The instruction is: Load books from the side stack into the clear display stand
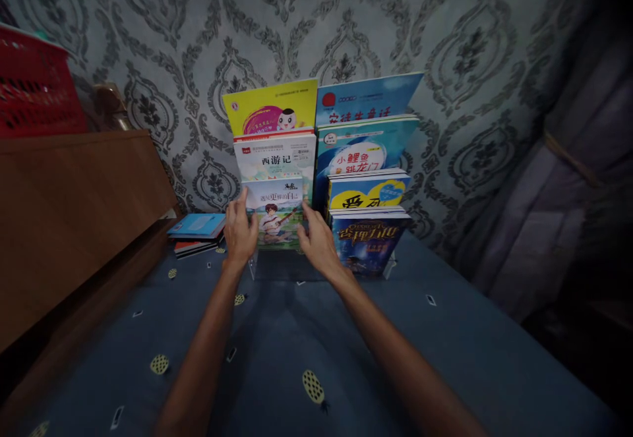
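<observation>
A small book (275,216) with a guitar player on its cover stands upright between my two hands. My left hand (241,231) grips its left edge, thumb near the front cover. At the right edge is my right hand (318,239), closed on that side. Directly behind stands a taller white book (277,153), and behind that a yellow book (270,101). To the right, a dark blue book (366,242) fronts another column, with yellow-and-blue books (368,191), a teal book (366,147) and a blue book (370,97) stepped up behind it. A clear stand (277,267) shows below.
A short stack of books (198,227) lies flat at the left, beside a wooden headboard (84,206). A red basket (37,84) sits on top of the headboard. Dark blue pineapple-print cloth (277,351) covers the surface. Patterned wallpaper is behind; a curtain (548,160) hangs right.
</observation>
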{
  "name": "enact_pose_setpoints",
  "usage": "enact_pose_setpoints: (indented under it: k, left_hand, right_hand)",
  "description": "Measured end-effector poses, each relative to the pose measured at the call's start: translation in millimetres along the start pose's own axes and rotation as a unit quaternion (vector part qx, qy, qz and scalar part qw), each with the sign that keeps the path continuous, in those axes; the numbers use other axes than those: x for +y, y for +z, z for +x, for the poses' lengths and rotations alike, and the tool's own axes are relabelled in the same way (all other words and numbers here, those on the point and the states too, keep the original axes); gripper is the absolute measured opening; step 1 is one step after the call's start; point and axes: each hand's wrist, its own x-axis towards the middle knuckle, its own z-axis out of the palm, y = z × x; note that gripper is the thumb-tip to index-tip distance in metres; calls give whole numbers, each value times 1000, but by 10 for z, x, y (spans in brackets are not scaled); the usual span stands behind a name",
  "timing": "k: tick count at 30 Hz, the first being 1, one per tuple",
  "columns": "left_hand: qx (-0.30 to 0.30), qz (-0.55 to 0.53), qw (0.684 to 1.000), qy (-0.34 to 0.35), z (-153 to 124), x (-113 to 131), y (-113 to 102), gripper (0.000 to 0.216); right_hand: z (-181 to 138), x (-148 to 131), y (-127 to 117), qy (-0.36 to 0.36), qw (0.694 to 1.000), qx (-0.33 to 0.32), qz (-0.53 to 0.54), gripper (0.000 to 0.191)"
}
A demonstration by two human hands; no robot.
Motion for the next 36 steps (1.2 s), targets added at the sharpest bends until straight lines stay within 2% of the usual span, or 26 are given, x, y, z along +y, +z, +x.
enact_pose_setpoints:
  k: [11, 20, 30, 33, 36]
  left_hand:
    - [22, -15, 1000, 13, 92, 40, -152, 58]
    - [30, -1, 999, 36, 131, 183, -252, 57]
    - [28, 1, 998, 52, 191, 341, -442, 39]
    - [27, -40, 998, 43, 214, 335, -469, 32]
    - [38, -137, 990, 1, 256, 130, -417, 32]
  right_hand:
    - [39, -10, -50, -11, 999, 37, 27, 50]
    - [90, -184, -178, -19, 995, 70, 63, 44]
    - [129, -385, -338, -20, 994, 65, 91, 44]
    - [137, -428, -381, -18, 992, 63, 104, 43]
    - [146, -466, -424, -20, 990, 64, 122, 43]
